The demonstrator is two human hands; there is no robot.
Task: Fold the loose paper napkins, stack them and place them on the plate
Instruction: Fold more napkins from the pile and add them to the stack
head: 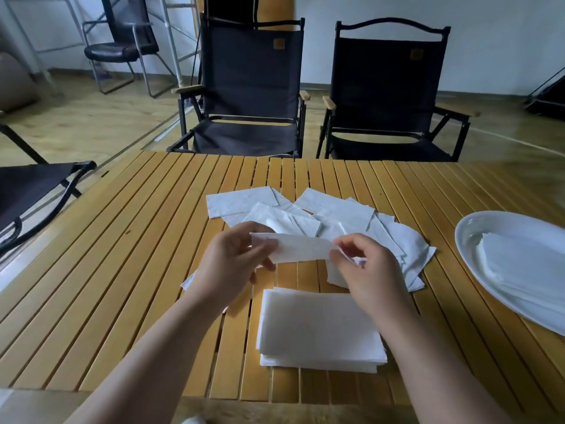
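Your left hand (235, 258) and right hand (363, 270) pinch opposite ends of one napkin (301, 246), raised above the folded stack (318, 328) at 6 o'clock.

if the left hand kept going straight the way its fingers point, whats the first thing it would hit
Probably the right hand: the left hand points along the napkin both pinch. Depth is unclear; it could pass over the loose napkins instead.

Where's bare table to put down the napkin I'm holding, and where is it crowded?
Free: the slatted table left of the left hand, and the far strip between the loose napkins and the chairs. A narrower gap separates the folded stack from the plate. Crowded: mid-table under the loose pile, and the plate, already holding napkins.
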